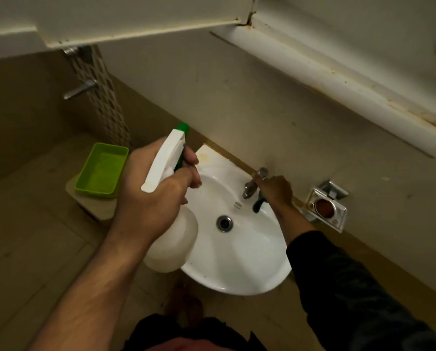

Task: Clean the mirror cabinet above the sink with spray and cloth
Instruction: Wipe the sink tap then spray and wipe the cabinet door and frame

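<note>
The left hand (158, 188) is gripping the spray bottle (170, 239), nozzle best angled up toward the mirror cabinet (338, 72), while the right hand (275, 190) is closing on the tap (253, 182) and a dark cloth (258, 205).

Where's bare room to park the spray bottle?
Free: the sink basin near rim, below the drain; also inside the green tray, left. Crowded: around the tap, where the right hand sits.
</note>
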`<state>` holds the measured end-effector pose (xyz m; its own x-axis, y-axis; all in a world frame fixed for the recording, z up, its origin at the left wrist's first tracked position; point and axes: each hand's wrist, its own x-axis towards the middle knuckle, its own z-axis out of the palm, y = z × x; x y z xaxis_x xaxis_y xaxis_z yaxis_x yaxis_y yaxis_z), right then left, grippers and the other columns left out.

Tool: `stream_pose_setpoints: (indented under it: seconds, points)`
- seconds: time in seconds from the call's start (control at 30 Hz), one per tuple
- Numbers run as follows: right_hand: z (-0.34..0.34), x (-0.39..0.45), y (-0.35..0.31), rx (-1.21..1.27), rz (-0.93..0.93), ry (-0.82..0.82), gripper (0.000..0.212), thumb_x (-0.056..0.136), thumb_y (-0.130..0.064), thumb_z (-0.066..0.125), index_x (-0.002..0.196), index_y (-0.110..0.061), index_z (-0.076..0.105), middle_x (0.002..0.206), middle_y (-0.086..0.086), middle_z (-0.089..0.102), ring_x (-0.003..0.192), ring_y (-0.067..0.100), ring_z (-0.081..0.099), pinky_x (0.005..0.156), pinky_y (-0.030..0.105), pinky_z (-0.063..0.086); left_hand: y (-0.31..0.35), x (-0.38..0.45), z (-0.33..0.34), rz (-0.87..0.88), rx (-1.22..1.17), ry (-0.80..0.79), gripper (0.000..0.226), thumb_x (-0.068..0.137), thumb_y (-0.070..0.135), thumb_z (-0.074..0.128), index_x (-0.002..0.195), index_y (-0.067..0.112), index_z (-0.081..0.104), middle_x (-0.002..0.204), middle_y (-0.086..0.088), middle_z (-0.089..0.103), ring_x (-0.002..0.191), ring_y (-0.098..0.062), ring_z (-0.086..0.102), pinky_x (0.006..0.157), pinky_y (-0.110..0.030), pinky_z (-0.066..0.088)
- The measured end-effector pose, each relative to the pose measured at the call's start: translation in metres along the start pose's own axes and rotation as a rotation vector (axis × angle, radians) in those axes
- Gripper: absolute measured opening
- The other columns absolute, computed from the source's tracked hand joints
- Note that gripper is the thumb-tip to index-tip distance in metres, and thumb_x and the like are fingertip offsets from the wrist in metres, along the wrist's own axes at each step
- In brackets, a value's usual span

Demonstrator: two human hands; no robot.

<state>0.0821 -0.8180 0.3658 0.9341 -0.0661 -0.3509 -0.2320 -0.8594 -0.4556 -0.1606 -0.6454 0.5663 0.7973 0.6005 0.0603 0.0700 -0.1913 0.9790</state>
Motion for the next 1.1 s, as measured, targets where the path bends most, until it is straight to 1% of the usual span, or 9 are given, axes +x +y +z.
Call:
stream_pose_setpoints:
  seconds: [0.27,0.37,0.5,0.63,0.7,0.77,0.9,1.03,1.1]
  points:
    - [0.009,0.019,0.012,0.019,-0.003,0.05,0.069,0.081,-0.066,0.059,0.116,-0.007,0.066,0.116,0.012,0.068,0.107,0.032,0.063,0.079,0.029,0.044,-0.001,0.004,0.002,-0.004,0.016,-0.012,0.012,0.087,0.006,0.062,0.087,0.017,0.069,0.072,0.006,0.069,0.069,-0.005,0.068,0.05,-0.012,0.047]
    - [0.01,0.025,0.025,0.066,-0.053,0.109,0.061,0.078,-0.063,0.064,0.107,-0.01,0.069,0.106,0.009,0.07,0.101,0.031,0.065,0.076,0.027,0.044,-0.002,0.006,0.003,-0.018,0.012,-0.003,0.01,0.082,0.011,0.061,0.085,0.018,0.068,0.071,0.007,0.069,0.069,-0.005,0.067,0.05,-0.013,0.047]
    - [0.011,0.027,0.037,0.14,-0.109,0.146,0.044,0.081,-0.056,0.069,0.076,-0.012,0.072,0.073,0.0,0.066,0.077,0.022,0.066,0.064,0.024,0.036,0.001,0.008,0.006,-0.016,0.018,-0.011,0.011,0.078,0.014,0.059,0.083,0.019,0.068,0.07,0.006,0.069,0.068,-0.007,0.067,0.05,-0.016,0.049]
    - [0.018,0.012,0.049,0.341,-0.137,0.162,0.03,0.084,-0.046,0.07,0.09,-0.018,0.075,0.082,-0.005,0.069,0.079,0.014,0.064,0.062,0.02,0.043,0.004,0.008,0.009,-0.013,0.017,-0.021,0.012,0.076,0.015,0.059,0.083,0.02,0.068,0.073,0.005,0.069,0.069,-0.007,0.067,0.051,-0.018,0.051]
    - [0.029,0.0,0.06,0.489,-0.069,0.185,0.025,0.087,-0.03,0.07,0.109,-0.019,0.071,0.102,-0.002,0.071,0.095,0.016,0.065,0.078,0.027,0.053,0.004,0.008,0.01,-0.016,0.019,-0.02,0.012,0.077,0.016,0.06,0.083,0.021,0.068,0.073,0.006,0.069,0.07,-0.007,0.067,0.052,-0.017,0.051]
    - [0.044,-0.014,0.073,0.584,-0.003,0.244,0.043,0.085,-0.012,0.071,0.126,-0.022,0.061,0.121,-0.001,0.065,0.11,0.018,0.061,0.094,0.035,0.052,0.005,0.008,0.011,-0.026,0.017,-0.015,0.012,0.077,0.016,0.059,0.083,0.021,0.068,0.072,0.007,0.069,0.069,-0.006,0.067,0.053,-0.019,0.053]
    - [0.074,-0.035,0.083,0.97,0.236,0.126,0.085,0.076,0.0,0.078,0.143,-0.029,0.035,0.124,-0.003,0.052,0.111,0.02,0.055,0.089,0.043,0.055,0.004,0.01,0.013,-0.038,0.028,-0.024,0.014,0.074,0.016,0.06,0.081,0.023,0.069,0.072,0.004,0.069,0.071,-0.012,0.068,0.054,-0.023,0.051]
    - [0.091,-0.03,0.081,1.249,0.399,-0.001,0.047,0.077,0.001,0.075,0.12,-0.01,0.06,0.116,0.008,0.067,0.096,0.025,0.066,0.066,0.032,0.055,0.001,0.009,0.014,-0.034,0.056,-0.039,0.013,0.075,0.019,0.06,0.083,0.024,0.069,0.077,0.004,0.069,0.074,-0.014,0.069,0.054,-0.02,0.05]
    - [0.098,-0.023,0.079,1.372,0.415,-0.042,0.044,0.078,0.002,0.073,0.12,-0.006,0.062,0.114,0.012,0.069,0.095,0.029,0.068,0.067,0.033,0.055,0.001,0.007,0.016,-0.034,0.064,-0.042,0.013,0.076,0.019,0.06,0.084,0.025,0.069,0.076,0.005,0.069,0.074,-0.011,0.069,0.054,-0.019,0.051]
